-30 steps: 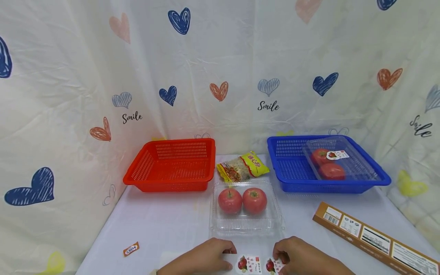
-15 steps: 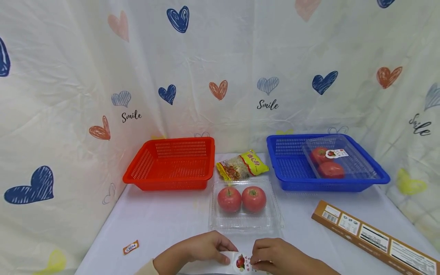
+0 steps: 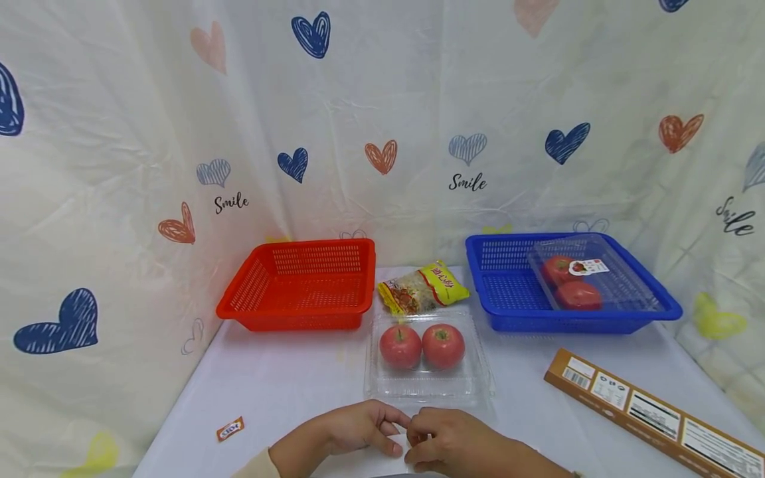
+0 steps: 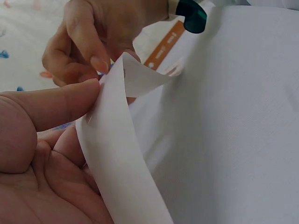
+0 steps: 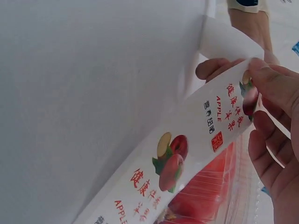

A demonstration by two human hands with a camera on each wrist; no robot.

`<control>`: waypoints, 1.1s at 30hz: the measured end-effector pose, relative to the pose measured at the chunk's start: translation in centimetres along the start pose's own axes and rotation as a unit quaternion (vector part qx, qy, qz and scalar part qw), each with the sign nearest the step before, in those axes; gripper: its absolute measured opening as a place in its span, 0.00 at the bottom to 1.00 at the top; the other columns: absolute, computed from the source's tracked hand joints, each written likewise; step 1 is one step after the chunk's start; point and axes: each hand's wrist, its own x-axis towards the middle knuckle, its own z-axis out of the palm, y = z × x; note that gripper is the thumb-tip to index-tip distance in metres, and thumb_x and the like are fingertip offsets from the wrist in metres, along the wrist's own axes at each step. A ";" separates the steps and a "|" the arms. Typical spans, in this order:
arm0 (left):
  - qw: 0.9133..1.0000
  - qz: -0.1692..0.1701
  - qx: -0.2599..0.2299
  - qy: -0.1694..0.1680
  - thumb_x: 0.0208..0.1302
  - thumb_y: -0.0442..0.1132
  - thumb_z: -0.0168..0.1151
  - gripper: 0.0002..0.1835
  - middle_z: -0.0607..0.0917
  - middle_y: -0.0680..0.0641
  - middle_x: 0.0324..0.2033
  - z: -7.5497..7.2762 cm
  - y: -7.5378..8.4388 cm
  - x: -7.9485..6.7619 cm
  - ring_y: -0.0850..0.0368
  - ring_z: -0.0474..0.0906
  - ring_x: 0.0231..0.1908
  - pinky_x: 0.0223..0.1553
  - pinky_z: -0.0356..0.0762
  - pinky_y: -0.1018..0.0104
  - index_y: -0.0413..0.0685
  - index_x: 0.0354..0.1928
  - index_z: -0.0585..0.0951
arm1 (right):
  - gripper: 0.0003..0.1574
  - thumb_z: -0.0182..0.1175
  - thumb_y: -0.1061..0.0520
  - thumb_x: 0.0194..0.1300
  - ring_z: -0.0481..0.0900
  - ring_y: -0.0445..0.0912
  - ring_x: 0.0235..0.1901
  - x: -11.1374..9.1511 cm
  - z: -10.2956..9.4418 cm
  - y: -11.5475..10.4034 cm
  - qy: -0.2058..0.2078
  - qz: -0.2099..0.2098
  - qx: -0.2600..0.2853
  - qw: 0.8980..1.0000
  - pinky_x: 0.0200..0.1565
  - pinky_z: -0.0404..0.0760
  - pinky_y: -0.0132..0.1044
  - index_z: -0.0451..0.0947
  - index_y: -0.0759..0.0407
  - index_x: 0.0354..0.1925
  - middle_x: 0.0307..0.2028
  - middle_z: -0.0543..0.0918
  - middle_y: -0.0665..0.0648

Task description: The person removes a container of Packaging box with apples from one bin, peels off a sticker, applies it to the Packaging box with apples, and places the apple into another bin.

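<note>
A strip of printed apple stickers runs between my two hands at the table's near edge. In the head view my left hand pinches the strip's white backing between thumb and fingers. My right hand is right beside it, its thumb and fingers pinching the strip at one sticker. From the left wrist view, the white backing bends into a sharp fold where the fingers meet. Whether a sticker's edge has lifted there I cannot tell. Just beyond the hands, two red apples sit in a clear plastic box.
A red basket stands at the back left. The blue basket at the back right holds a labelled clear box of apples. Between them lies a yellow food bag. A long brown carton and a small orange packet flank the hands.
My right hand has moved left along the strip until it meets the left hand, covering the stickers from the head view. The left hand has shifted slightly, still pinching the strip.
</note>
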 end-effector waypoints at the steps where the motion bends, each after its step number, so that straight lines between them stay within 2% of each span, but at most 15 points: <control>1: 1.000 -0.006 -0.004 -0.001 0.61 0.21 0.59 0.20 0.84 0.54 0.25 0.0 0.0 0.0 0.66 0.72 0.27 0.29 0.63 0.74 0.40 0.56 0.79 | 0.07 0.69 0.57 0.61 0.73 0.34 0.38 0.0 0.1 0.0 0.001 -0.001 0.002 1.000 0.46 0.72 0.18 0.86 0.49 0.40 0.36 0.75 0.44; 6: 1.000 -0.020 -0.010 -0.014 0.63 0.23 0.58 0.21 0.85 0.54 0.28 0.1 -0.1 -0.1 0.64 0.74 0.28 0.32 0.66 0.73 0.44 0.57 0.78 | 0.08 0.70 0.59 0.60 0.73 0.34 0.37 0.1 0.5 0.2 0.017 -0.023 -0.002 1.000 0.45 0.72 0.19 0.86 0.48 0.39 0.36 0.75 0.44; 11: 0.999 -0.014 -0.011 -0.035 0.63 0.22 0.57 0.20 0.85 0.54 0.28 0.1 -0.4 0.2 0.66 0.74 0.28 0.29 0.64 0.74 0.44 0.56 0.77 | 0.08 0.69 0.58 0.60 0.72 0.35 0.39 0.3 0.7 0.2 0.008 -0.037 0.001 0.999 0.47 0.71 0.19 0.85 0.48 0.39 0.38 0.75 0.45; 16: 0.999 -0.009 -0.002 -0.032 0.62 0.21 0.57 0.18 0.83 0.54 0.25 -0.1 -0.4 0.2 0.67 0.70 0.25 0.25 0.60 0.75 0.42 0.53 0.77 | 0.05 0.69 0.58 0.59 0.72 0.35 0.41 0.3 0.6 0.2 0.003 -0.039 -0.007 0.999 0.47 0.71 0.20 0.85 0.49 0.36 0.39 0.76 0.45; 21: 1.000 0.003 0.023 -0.016 0.62 0.22 0.59 0.13 0.83 0.54 0.25 -0.3 -0.4 0.1 0.67 0.71 0.24 0.25 0.62 0.75 0.35 0.48 0.77 | 0.05 0.68 0.59 0.60 0.72 0.35 0.42 0.3 0.3 0.3 -0.005 -0.040 -0.017 0.999 0.49 0.71 0.20 0.85 0.49 0.35 0.39 0.76 0.45; 28: 0.997 0.002 0.073 0.025 0.62 0.28 0.64 0.09 0.78 0.54 0.19 -0.7 -0.5 -0.2 0.66 0.69 0.22 0.25 0.63 0.74 0.29 0.42 0.78 | 0.04 0.65 0.58 0.62 0.73 0.35 0.43 -0.2 -0.5 0.5 0.001 -0.050 -0.052 0.997 0.50 0.71 0.20 0.84 0.47 0.34 0.39 0.78 0.45; 30: 0.995 0.001 0.092 0.038 0.61 0.30 0.66 0.08 0.77 0.54 0.18 -0.9 -0.6 -0.2 0.66 0.68 0.22 0.25 0.62 0.73 0.31 0.39 0.80 | 0.04 0.65 0.58 0.63 0.74 0.35 0.43 -0.4 -0.9 0.5 0.000 -0.049 -0.055 0.997 0.50 0.71 0.21 0.84 0.47 0.34 0.40 0.79 0.45; 33: 0.991 -0.005 0.123 0.061 0.60 0.33 0.68 0.05 0.75 0.54 0.17 -0.9 -0.9 -0.3 0.64 0.68 0.23 0.28 0.64 0.72 0.39 0.35 0.83 | 0.05 0.66 0.59 0.61 0.75 0.37 0.43 -0.8 -1.4 0.3 -0.001 -0.057 -0.066 0.996 0.51 0.71 0.23 0.83 0.47 0.34 0.40 0.80 0.45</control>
